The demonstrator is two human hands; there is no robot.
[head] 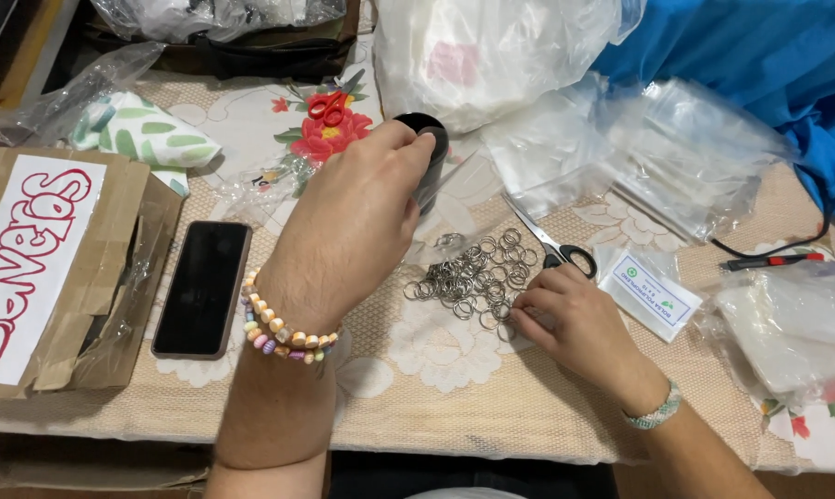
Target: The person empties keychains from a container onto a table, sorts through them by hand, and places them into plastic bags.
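My left hand (357, 217) clasping a black tube (429, 157) mid-frame, right fingers (528, 310) pinching rings (473, 273), scissors (551, 245) just behind.

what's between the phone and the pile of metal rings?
Head view: the left hand and its forearm, wearing beaded bracelets, cross between the phone and the ring pile.

Phone (201, 287) left of key rings (473, 273)
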